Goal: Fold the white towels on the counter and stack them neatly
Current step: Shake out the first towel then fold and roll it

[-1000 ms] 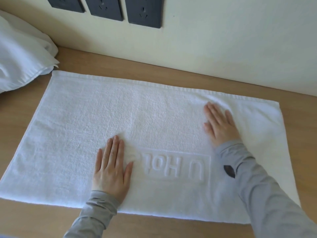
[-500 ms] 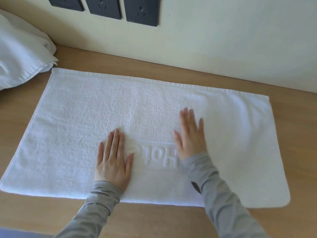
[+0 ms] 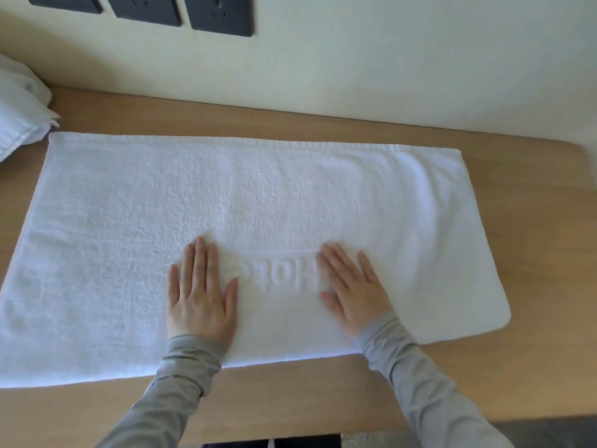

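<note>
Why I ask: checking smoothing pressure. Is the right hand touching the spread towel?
Touching. The head view shows the right hand lying flat on the towel.

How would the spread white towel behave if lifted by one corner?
Probably floppy: the towel lies flat with soft ripples near its right end. Its thick looped pile suggests some weight and grip on the counter.

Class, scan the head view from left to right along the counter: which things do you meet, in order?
In order: heap of white towels → left hand → embossed lettering → right hand → bare counter.
</note>
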### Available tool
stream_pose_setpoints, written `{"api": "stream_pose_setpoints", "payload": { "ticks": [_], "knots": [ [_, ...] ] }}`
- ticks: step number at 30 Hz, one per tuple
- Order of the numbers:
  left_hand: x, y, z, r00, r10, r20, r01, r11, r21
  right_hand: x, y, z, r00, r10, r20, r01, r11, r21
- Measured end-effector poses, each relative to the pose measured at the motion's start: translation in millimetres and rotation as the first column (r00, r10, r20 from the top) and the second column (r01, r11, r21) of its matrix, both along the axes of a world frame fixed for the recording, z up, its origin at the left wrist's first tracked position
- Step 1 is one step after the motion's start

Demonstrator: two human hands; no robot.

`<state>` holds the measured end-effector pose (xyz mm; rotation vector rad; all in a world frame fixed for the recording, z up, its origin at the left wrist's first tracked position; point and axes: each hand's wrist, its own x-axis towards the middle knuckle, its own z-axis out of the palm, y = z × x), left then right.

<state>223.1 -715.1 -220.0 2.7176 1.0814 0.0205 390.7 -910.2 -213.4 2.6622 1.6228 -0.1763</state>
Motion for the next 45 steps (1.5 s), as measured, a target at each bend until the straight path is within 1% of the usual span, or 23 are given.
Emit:
{"api": "stream_pose_setpoints", "payload": {
  "ticks": [5,12,15,17,19,20,21,22,23,24,25,26,27,29,30,32,34,36,39,42,44,45],
  "knots": [
    [1.0,0.4,0.6,1.000,0.005,0.015,-0.005,1.000,0.002,43.7,-45.2,3.5,0.978,-0.207,0.009,0.207,0.977,-0.046],
    [3.2,-3.4,-0.3,0.999,0.010,0.037,-0.011,0.999,0.033,93.1,-131.8,5.9,0.897,-0.441,-0.031,0.438,0.896,-0.080],
    [6.7,-7.3,0.9,0.998,0.031,0.048,-0.033,0.999,0.037,99.0,-144.4,5.5,0.891,-0.453,-0.037,0.449,0.890,-0.083],
    [13.3,-16.2,5.0,0.993,0.070,0.094,-0.075,0.996,0.041,99.0,-142.3,5.1,0.898,-0.436,-0.065,0.432,0.900,-0.065],
    [29.9,-35.5,11.7,0.987,0.075,0.139,-0.079,0.997,0.022,99.3,-142.1,9.2,0.892,-0.429,-0.140,0.435,0.900,0.015],
    [41.2,-48.6,14.8,0.987,0.049,0.154,-0.052,0.999,0.014,99.3,-145.0,12.3,0.872,-0.448,-0.198,0.472,0.876,0.099],
    [54.4,-63.8,17.7,0.987,0.010,0.162,-0.011,1.000,0.006,100.2,-151.3,15.4,0.835,-0.485,-0.260,0.538,0.819,0.200],
    [68.0,-79.9,19.8,0.985,-0.032,0.167,0.032,0.999,-0.002,101.1,-160.3,18.7,0.772,-0.544,-0.329,0.630,0.722,0.285],
    [81.2,-95.8,20.9,0.983,-0.069,0.167,0.072,0.997,-0.013,102.1,-171.1,22.3,0.681,-0.612,-0.403,0.731,0.604,0.317],
    [93.4,-111.1,21.0,0.981,-0.098,0.165,0.103,0.994,-0.024,102.5,-182.8,25.0,0.572,-0.671,-0.472,0.820,0.493,0.292],
    [104.1,-124.7,20.2,0.980,-0.118,0.161,0.126,0.991,-0.034,102.9,-194.7,26.3,0.475,-0.712,-0.517,0.879,0.416,0.233],
    [113.2,-136.4,18.6,0.980,-0.129,0.154,0.138,0.990,-0.044,103.7,-205.8,26.6,0.415,-0.736,-0.535,0.906,0.384,0.176],
    [120.4,-145.8,16.3,0.981,-0.132,0.142,0.140,0.989,-0.050,104.5,-214.8,26.3,0.392,-0.745,-0.539,0.913,0.387,0.130],
    [128.9,-156.9,10.8,0.986,-0.123,0.108,0.128,0.991,-0.040,104.3,-225.4,24.6,0.404,-0.724,-0.559,0.895,0.440,0.076],
    [130.5,-159.0,8.1,0.989,-0.117,0.093,0.119,0.993,-0.025,103.7,-227.9,23.5,0.422,-0.700,-0.577,0.880,0.469,0.075],
    [130.5,-158.7,3.8,0.991,-0.114,0.076,0.114,0.994,0.000,101.3,-228.4,22.9,0.445,-0.642,-0.625,0.863,0.495,0.106],
    [129.6,-157.3,1.2,0.991,-0.114,0.073,0.113,0.993,0.016,96.9,-226.1,25.8,0.440,-0.571,-0.693,0.860,0.489,0.143],
    [130.2,-157.5,-0.2,0.991,-0.108,0.077,0.106,0.994,0.030,92.1,-224.3,28.4,0.438,-0.509,-0.741,0.866,0.459,0.197],
    [131.2,-158.8,-0.6,0.991,-0.103,0.083,0.100,0.994,0.034,87.4,-222.1,30.7,0.465,-0.474,-0.748,0.865,0.423,0.270],
    [130.6,-158.8,1.8,0.992,-0.096,0.085,0.094,0.995,0.025,87.8,-222.0,36.5,0.436,-0.413,-0.800,0.883,0.367,0.291],
    [131.0,-159.3,3.6,0.992,-0.094,0.085,0.093,0.996,0.014,90.4,-221.8,42.7,0.413,-0.361,-0.836,0.884,0.378,0.274],
    [131.0,-159.8,4.9,0.992,-0.094,0.083,0.093,0.996,0.005,92.4,-222.5,44.9,0.419,-0.353,-0.837,0.875,0.405,0.267]
  ]
}}
